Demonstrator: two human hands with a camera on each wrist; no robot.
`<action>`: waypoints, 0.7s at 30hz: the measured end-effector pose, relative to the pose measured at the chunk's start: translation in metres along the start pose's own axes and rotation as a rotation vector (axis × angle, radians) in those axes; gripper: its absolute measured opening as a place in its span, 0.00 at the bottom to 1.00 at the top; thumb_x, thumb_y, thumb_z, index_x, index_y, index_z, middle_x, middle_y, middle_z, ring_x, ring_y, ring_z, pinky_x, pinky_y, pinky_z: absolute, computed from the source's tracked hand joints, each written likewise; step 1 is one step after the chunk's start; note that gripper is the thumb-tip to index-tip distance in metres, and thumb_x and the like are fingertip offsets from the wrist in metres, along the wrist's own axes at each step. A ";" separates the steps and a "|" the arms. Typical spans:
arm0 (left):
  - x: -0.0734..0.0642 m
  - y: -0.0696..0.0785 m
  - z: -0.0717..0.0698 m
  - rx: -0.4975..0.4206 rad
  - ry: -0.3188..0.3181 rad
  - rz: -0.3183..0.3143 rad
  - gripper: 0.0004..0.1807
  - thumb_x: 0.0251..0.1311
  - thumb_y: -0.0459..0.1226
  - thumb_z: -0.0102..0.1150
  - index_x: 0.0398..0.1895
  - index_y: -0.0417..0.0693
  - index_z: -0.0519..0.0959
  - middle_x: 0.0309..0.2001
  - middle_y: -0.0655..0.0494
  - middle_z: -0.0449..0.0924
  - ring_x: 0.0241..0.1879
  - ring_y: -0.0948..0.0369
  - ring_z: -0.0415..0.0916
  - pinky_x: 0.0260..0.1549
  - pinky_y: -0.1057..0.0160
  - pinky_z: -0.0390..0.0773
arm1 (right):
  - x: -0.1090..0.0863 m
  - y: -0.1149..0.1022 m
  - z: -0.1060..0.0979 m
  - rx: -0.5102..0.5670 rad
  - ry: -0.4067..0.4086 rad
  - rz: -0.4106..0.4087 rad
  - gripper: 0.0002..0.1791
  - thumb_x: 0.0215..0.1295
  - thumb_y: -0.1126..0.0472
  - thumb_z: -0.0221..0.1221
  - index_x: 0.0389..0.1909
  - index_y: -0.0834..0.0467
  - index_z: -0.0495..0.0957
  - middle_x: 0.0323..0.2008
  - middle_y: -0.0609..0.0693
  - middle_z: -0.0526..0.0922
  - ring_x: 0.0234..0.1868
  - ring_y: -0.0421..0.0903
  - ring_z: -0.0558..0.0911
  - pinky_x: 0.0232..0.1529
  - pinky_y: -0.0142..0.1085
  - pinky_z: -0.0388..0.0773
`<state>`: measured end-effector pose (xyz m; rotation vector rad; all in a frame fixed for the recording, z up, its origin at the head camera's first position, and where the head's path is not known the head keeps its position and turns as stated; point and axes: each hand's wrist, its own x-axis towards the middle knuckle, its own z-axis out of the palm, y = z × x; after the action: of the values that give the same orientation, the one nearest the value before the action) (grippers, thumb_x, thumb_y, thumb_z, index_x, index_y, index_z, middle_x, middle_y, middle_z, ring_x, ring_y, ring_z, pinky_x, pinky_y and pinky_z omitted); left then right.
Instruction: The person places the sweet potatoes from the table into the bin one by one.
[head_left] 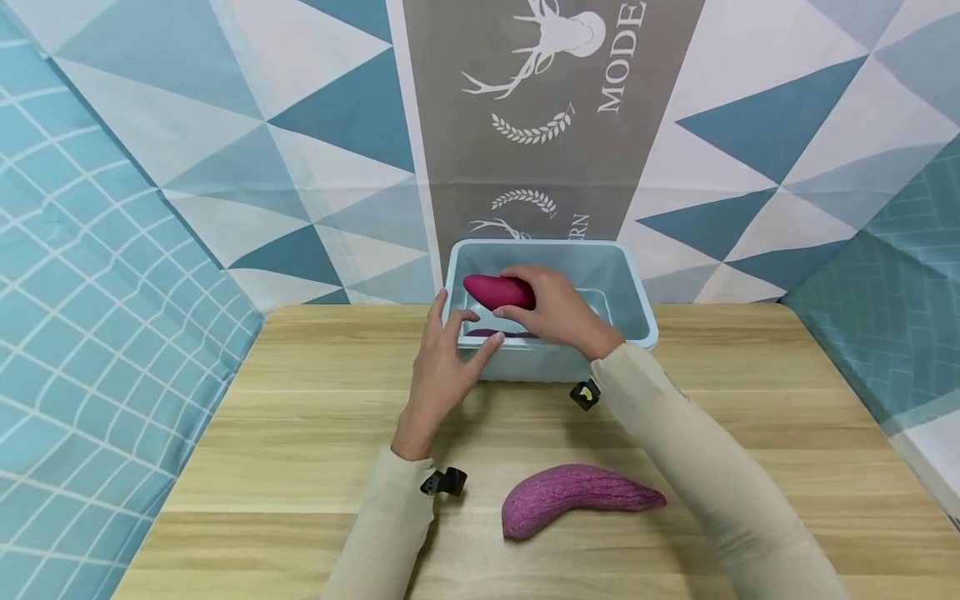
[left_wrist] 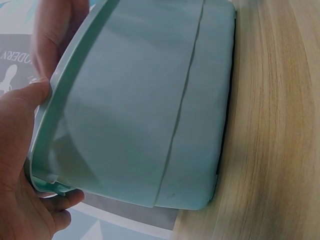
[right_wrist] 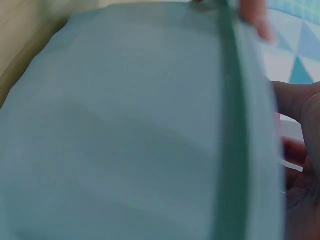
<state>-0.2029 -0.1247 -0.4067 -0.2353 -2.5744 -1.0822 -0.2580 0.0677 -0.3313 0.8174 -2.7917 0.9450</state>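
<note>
A smooth magenta sweet potato [head_left: 495,292] is in my right hand [head_left: 557,310], thumb and fingers pinching its right end above the light blue plastic bin [head_left: 540,363]. My left hand [head_left: 441,367] grips the bin's front left corner; in the left wrist view the thumb [left_wrist: 37,93] lies at the rim and other fingers curl round the corner. Inside the bin, a dark purple piece [head_left: 483,332] shows just behind the front rim, mostly hidden. The bin's wall [right_wrist: 125,115] fills most of the right wrist view and hides the sweet potato almost wholly.
Nearer me on the wooden table [head_left: 300,467] lies a curved, wrinkled purple vegetable [head_left: 573,493], its narrow end pointing right. Patterned cloth [head_left: 337,150] hangs right behind the bin, and a blue checked cloth [head_left: 97,333] borders the table's left side.
</note>
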 end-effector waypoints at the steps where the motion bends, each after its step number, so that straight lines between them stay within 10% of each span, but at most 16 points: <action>1: 0.000 0.000 0.000 -0.001 0.001 0.001 0.28 0.63 0.63 0.58 0.55 0.56 0.75 0.82 0.51 0.45 0.77 0.46 0.57 0.48 0.42 0.82 | 0.002 0.002 0.001 -0.001 -0.002 0.004 0.32 0.63 0.51 0.69 0.65 0.57 0.74 0.60 0.55 0.81 0.53 0.52 0.79 0.51 0.46 0.82; 21: 0.002 0.001 0.000 0.007 -0.004 -0.009 0.28 0.63 0.64 0.58 0.56 0.56 0.74 0.82 0.50 0.45 0.77 0.44 0.57 0.56 0.37 0.78 | -0.001 0.023 -0.003 -0.060 -0.036 0.077 0.31 0.68 0.47 0.63 0.67 0.58 0.73 0.66 0.56 0.77 0.66 0.56 0.77 0.68 0.52 0.72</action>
<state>-0.2045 -0.1240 -0.4058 -0.2247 -2.5844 -1.0766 -0.2697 0.0853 -0.3420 0.7309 -2.8859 0.8611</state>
